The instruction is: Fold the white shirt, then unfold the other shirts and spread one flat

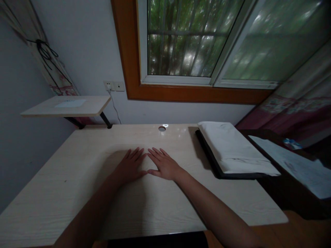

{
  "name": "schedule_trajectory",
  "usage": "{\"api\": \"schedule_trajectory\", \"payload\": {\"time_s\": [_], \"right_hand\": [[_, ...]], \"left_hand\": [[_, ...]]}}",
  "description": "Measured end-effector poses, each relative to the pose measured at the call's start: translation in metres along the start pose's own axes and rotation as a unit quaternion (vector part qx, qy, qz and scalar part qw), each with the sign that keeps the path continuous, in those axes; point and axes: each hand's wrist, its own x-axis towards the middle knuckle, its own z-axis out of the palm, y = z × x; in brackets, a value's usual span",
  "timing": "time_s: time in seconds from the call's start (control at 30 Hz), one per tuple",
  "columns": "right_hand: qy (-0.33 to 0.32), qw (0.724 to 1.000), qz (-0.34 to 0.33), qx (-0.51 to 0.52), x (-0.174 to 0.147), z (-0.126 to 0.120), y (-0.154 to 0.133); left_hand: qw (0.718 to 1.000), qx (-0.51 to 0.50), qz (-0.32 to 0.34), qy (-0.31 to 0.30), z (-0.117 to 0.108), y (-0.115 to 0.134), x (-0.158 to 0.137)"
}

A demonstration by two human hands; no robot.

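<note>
Both my hands lie flat, palms down, on a pale wood-grain desk [64, 199]. My left hand [131, 166] has its fingers stretched out and a little apart, with nothing in it. Beside it, my right hand [162, 164] is spread in the same way and holds nothing. The fingertips and thumb tips of the two hands come together or almost touch near the middle of the desk; I cannot tell whether they meet. To the right of my right hand lies a white cloth-like bundle [230, 148] on top of a flat black item [210, 158].
A small raised shelf [90, 105] with a sheet of paper [70, 103] stands at the back left. Behind the desk are a wall socket [109, 85] with a cable and a wood-framed window [196, 93]. A round hole [162, 128] pierces the desk's back edge. Papers [292, 162] lie beyond the right edge.
</note>
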Motion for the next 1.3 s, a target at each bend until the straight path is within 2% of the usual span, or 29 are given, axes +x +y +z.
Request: {"api": "schedule_trajectory", "payload": {"time_s": [0.73, 1.3], "right_hand": [[0.006, 1.000, -0.001, 0.003, 0.0001, 0.0011, 0.0010], [0.018, 0.999, 0.003, 0.033, -0.0003, -0.0019, 0.0020]], "left_hand": [[1.000, -0.006, 0.001, -0.007, -0.0062, 0.0019, 0.0002], [1.000, -0.025, 0.004, 0.011, 0.0001, -0.0070, 0.0002]]}}
